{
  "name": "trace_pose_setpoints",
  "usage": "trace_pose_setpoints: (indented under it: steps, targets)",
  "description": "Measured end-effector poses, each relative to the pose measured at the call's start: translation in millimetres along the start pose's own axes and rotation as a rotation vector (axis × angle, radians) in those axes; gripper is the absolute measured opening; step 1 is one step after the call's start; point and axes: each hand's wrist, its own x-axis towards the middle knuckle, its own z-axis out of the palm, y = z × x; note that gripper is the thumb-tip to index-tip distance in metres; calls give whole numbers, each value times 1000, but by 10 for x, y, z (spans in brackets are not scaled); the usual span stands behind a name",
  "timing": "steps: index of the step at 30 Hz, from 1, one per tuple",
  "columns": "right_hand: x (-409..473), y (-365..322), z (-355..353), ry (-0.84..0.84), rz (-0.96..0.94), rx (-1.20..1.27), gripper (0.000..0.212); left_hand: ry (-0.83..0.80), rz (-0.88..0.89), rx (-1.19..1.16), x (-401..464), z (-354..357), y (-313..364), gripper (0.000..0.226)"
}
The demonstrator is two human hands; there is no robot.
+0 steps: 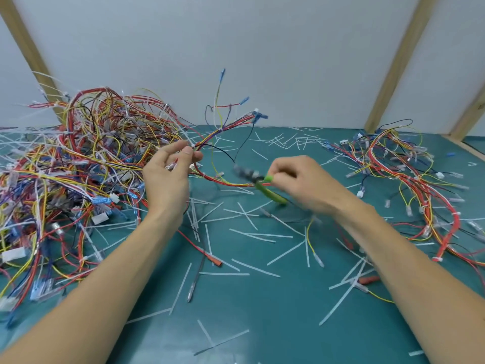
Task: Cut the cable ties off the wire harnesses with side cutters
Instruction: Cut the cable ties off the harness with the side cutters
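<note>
Both my forearms are bare as far up as the view shows, with no sleeve or cuff anywhere. My left hand (168, 177) wears no glove, ring or watch, and the thumbnail is cut short and plain. My right hand (304, 179) is ungloved too, its wrist bare, its outline motion-blurred.

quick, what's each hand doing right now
Left hand: grip pinches a wire harness at a white cable tie.
Right hand: grip closed round the green-handled side cutters.
</note>
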Motion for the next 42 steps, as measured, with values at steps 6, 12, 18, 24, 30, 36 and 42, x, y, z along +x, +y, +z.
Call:
trace_pose_setpoints:
  steps: [6, 12, 18, 24, 30, 36, 42]
  targets:
    - [30, -10, -162, 2, 115, 912, 28, -44, -105, -137, 35, -5, 4, 7]
    - [-12, -133, -124, -270, 30, 1307, 22, -96, 44, 53, 15, -12, -26, 11]
    - [2, -148, -42, -50, 42, 773, 22, -241, 109, 77, -84, 67, -21, 14]
    - [-32, 14, 93, 199, -78, -108, 29, -256, 96, 33, -130, 71, -13, 16]
    - [-6, 83, 72, 223, -69, -218, 30, -286, 127, 29, -126, 65, -7, 11]
    - [-9, 75, 71, 264, -82, -189, 30, -303, 228, 87, -150, 74, -8, 7]
    - [-9, 71, 73, 292, -119, -171, 28, -307, 264, 96, -160, 84, 21, 11]
